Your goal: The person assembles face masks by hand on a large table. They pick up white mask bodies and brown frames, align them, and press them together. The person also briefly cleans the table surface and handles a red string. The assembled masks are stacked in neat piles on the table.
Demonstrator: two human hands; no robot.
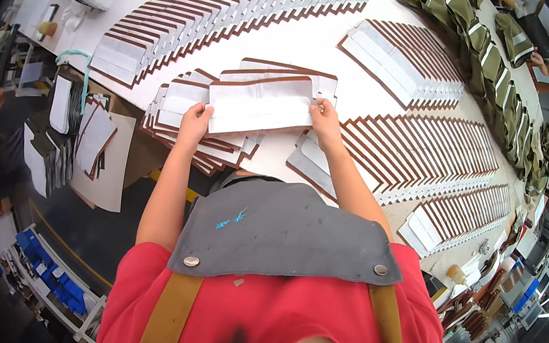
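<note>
Head view looked down on a white worktable. Both hands gripped one white panel with brown edging, left hand closed on its left end, right hand on its right, above a stack of like panels.

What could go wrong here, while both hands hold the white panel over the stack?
1. The left hand and right hand grip the panel only at its two ends, so the middle may sag or crease.
2. The stack below is already fanned unevenly; laying the panel down carelessly might push pieces out of line.
3. The stack sits near the table edge, so nudged pieces could slide off.
</note>
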